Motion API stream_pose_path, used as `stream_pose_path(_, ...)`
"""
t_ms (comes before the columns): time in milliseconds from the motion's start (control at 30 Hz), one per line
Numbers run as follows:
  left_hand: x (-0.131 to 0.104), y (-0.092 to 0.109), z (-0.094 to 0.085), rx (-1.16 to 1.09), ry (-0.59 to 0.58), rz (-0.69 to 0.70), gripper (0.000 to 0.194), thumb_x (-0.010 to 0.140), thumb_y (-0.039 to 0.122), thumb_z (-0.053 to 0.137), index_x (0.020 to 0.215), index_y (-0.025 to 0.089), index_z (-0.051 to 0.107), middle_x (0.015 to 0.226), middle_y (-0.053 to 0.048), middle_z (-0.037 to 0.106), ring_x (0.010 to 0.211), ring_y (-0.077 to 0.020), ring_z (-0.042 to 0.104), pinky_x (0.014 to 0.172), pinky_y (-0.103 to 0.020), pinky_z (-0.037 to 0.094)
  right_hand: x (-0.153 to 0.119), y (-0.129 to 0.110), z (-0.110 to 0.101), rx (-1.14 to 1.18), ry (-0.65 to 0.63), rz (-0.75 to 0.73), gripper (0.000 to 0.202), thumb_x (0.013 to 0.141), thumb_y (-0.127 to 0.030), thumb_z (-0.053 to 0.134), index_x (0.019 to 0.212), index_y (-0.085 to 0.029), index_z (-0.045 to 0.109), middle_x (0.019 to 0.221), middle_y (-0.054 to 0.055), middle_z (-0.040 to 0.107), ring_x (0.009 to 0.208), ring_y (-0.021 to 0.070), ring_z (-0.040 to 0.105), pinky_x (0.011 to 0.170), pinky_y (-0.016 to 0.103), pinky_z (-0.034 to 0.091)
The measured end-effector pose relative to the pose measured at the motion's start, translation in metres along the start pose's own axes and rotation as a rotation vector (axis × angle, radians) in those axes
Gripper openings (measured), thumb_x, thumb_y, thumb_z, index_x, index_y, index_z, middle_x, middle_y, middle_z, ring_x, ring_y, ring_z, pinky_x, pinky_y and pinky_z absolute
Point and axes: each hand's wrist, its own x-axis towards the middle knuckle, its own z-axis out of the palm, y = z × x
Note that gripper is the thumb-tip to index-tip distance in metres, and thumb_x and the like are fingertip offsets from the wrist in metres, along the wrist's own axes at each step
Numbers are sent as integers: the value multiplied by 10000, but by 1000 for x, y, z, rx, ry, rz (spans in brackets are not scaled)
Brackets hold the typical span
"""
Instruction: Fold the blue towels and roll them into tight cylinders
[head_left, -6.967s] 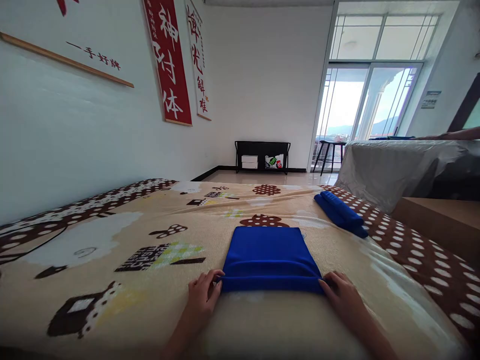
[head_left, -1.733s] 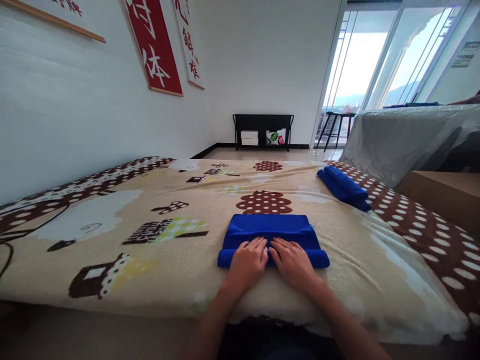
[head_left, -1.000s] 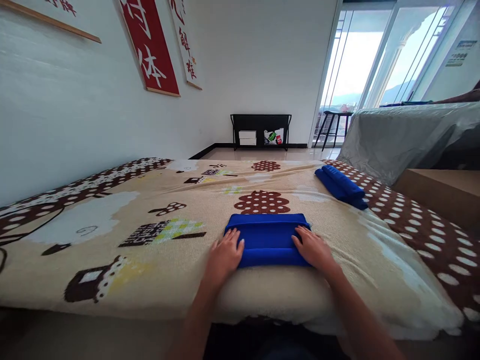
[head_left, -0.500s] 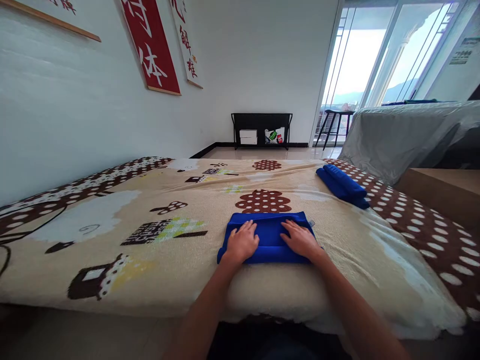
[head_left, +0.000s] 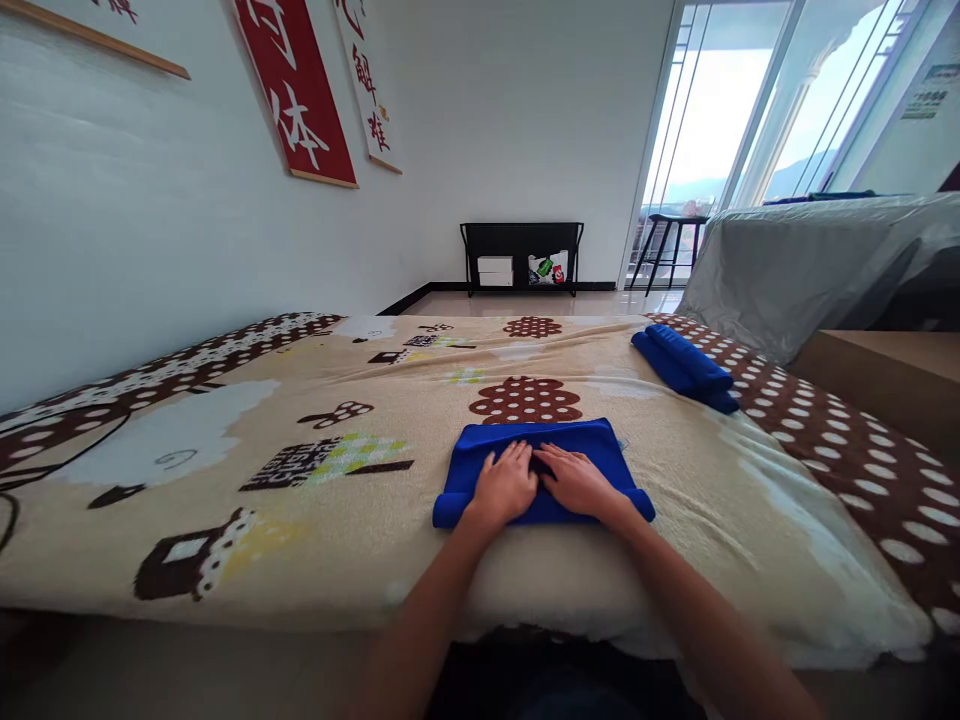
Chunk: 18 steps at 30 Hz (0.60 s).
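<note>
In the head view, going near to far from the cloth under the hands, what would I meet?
Blue fabric piece with a rolled near edge → rolled blue fabric bundle → low black rack → plain white far wall.

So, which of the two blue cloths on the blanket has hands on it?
The nearer cloth, with left hand and right hand on it; the farther cloth lies untouched.
</note>
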Motion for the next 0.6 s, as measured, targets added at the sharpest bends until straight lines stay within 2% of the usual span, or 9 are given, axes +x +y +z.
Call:
stream_pose_path(100,-2,-29,-3,14,35,-97,516,963,313,397,1457,185,474,1564,-74,389,1459,-227,352,1181,-471,315,-1,34,-8,-15,31,125,561,995,-414,405,1502,-176,416,1581,92,348,1477,220,304,1194,416,255)
stream_pose_path(167,-12,-43,-7,33,79,-184,509,967,292,375,1437,137,494,1548,-130,406,1450,-271,365,1171,-527,304,-6,57,-12,-32,60,223,592,1003,-450,384,1509,-144,397,1588,129,323,1481,267,290,1189,484,239)
stream_pose_path(233,-23,-46,-9,55,126,-242,499,974,258,330,1389,71,535,1531,-195,412,1448,-319,357,1172,-586,255,-11,69,-12,-51,86,298,601,1006,-436,375,1499,-95,399,1581,179,317,1478,318,282,1182,548,207)
stream_pose_path(300,-28,-40,-9,58,141,-183,495,973,215,291,1334,26,572,1533,-231,391,1461,-335,328,1186,-595,204,-13,66,-9,-68,102,325,565,1003,-358,373,1475,-52,420,1569,224,318,1485,355,248,1177,599,146)
stream_pose_path(333,-27,-34,-9,49,126,-114,486,970,202,293,1320,33,586,1535,-220,395,1462,-316,332,1196,-559,212,-12,60,-6,-71,102,309,541,996,-310,369,1466,-50,433,1566,228,320,1492,352,228,1180,603,121)
stream_pose_path(400,-19,-21,-6,18,62,53,461,959,198,342,1335,96,589,1521,-152,447,1440,-239,384,1200,-430,273,-5,41,-1,-58,73,217,518,973,-243,380,1467,-104,450,1571,182,338,1499,291,233,1202,536,128)
stream_pose_path(467,-5,-10,-2,-11,-3,168,464,942,227,415,1381,183,559,1501,-63,494,1410,-159,427,1171,-304,326,6,22,4,-26,24,100,536,955,-234,396,1488,-187,435,1580,95,354,1488,203,274,1207,420,196)
stream_pose_path(533,9,-5,1,-22,-26,203,494,933,253,445,1420,217,518,1505,-28,493,1407,-131,427,1154,-270,343,17,11,6,2,-13,34,561,953,-252,393,1513,-222,396,1584,47,354,1477,151,292,1193,354,239)
stream_pose_path(600,17,-6,1,-12,-7,151,502,939,267,426,1430,201,504,1514,-48,479,1414,-158,420,1151,-320,358,25,14,5,12,-20,49,567,967,-297,377,1527,-209,370,1592,50,335,1486,156,273,1198,373,232)
